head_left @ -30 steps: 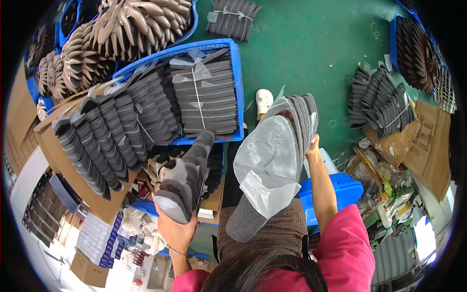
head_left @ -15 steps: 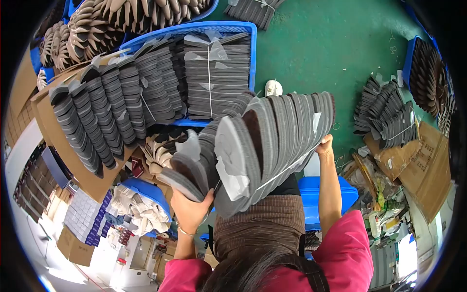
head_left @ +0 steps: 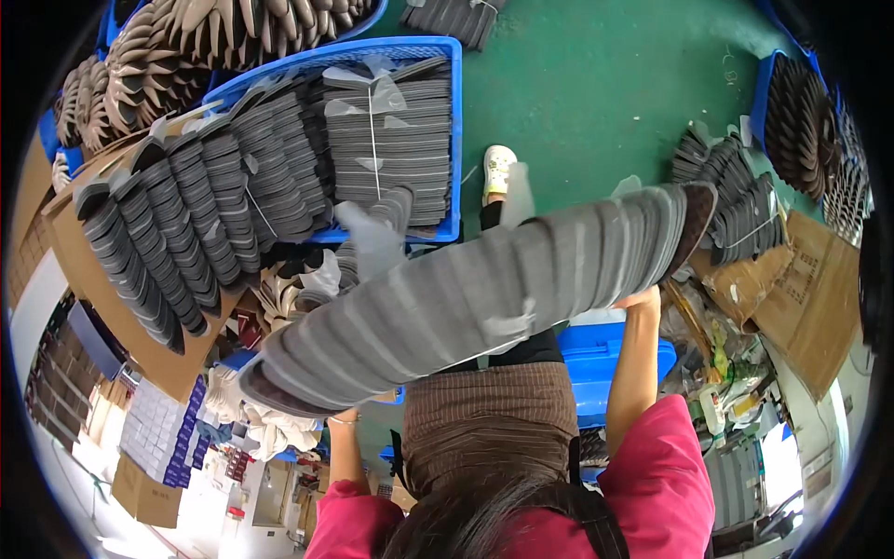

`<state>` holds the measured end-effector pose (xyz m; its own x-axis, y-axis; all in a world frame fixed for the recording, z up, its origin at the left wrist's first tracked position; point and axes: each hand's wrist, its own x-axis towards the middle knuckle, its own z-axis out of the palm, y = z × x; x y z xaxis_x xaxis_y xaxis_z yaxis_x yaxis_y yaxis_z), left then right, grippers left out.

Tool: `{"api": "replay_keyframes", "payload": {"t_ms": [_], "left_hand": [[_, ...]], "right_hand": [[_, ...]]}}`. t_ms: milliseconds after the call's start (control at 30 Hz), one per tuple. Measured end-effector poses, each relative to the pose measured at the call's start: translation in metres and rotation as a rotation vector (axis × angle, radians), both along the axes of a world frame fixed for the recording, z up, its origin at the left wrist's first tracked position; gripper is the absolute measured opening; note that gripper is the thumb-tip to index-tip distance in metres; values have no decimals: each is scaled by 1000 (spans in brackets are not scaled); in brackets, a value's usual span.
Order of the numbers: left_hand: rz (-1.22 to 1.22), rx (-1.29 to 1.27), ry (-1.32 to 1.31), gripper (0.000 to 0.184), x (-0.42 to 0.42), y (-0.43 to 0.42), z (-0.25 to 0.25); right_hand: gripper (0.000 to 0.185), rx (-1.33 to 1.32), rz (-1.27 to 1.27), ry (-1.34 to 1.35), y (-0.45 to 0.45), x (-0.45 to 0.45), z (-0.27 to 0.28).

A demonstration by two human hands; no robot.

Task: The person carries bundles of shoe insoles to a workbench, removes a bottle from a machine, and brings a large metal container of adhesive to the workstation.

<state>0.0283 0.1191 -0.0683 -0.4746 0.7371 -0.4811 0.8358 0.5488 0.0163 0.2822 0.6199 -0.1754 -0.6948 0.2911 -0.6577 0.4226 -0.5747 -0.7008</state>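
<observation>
A long bundle of grey shoe insoles (head_left: 466, 289), tied with a white string, spans the space in front of my body, its left end lower than its right. My right hand (head_left: 641, 300) grips it from below near the right end, fingers mostly hidden behind it. Under the left end, only the base of my left hand (head_left: 345, 416) shows as it holds the bundle; its fingers are out of sight. Pieces of translucent sheet (head_left: 372, 244) stick out from the stack's upper side. Partly behind it, more insoles (head_left: 393, 207) show near the basket.
A blue basket (head_left: 456, 140) with tied insole stacks stands ahead on the left, beside a cardboard box (head_left: 177, 368) bearing more rows. Further insole bundles (head_left: 736, 200) lie on the right by flattened cardboard (head_left: 815, 298). A blue bin (head_left: 605, 359) is near my right side.
The bundle has swung from angled away to lengthwise across my front, with its string side turned down. My left hand has gone from the loose insoles to under the bundle's left end.
</observation>
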Motion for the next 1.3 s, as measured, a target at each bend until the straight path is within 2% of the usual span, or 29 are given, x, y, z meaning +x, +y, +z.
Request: {"api": "replay_keyframes", "payload": {"t_ms": [67, 133, 167, 233, 300, 400, 567, 700, 867, 1300], "left_hand": [[229, 89, -76, 59, -21, 46, 4], [436, 178, -118, 60, -34, 78, 10], [514, 214, -127, 60, -40, 91, 14], [627, 281, -136, 61, -49, 113, 20], [704, 334, -132, 61, -53, 126, 29], [784, 393, -122, 62, -59, 138, 39], [890, 479, -104, 64, -67, 153, 49], [939, 531, -102, 65, -72, 163, 53], [973, 580, -96, 67, -80, 172, 55], [1013, 637, -92, 72, -77, 185, 67]], "right_hand": [[107, 106, -79, 235, 0, -36, 27], [92, 162, 14, 342, 6, -89, 92], [89, -12, -49, 373, 4, -100, 106], [72, -21, -3, 296, 7, -119, 138], [58, 159, 150, 309, 11, -134, 177], [69, 738, 449, 590, 18, -156, 251], [55, 1039, 434, 631, 1, -154, 320], [60, 1134, 397, 674, -4, -151, 355], [65, 1254, 429, 705, -7, -145, 373], [70, 1218, 402, 695, -21, -126, 382]]}}
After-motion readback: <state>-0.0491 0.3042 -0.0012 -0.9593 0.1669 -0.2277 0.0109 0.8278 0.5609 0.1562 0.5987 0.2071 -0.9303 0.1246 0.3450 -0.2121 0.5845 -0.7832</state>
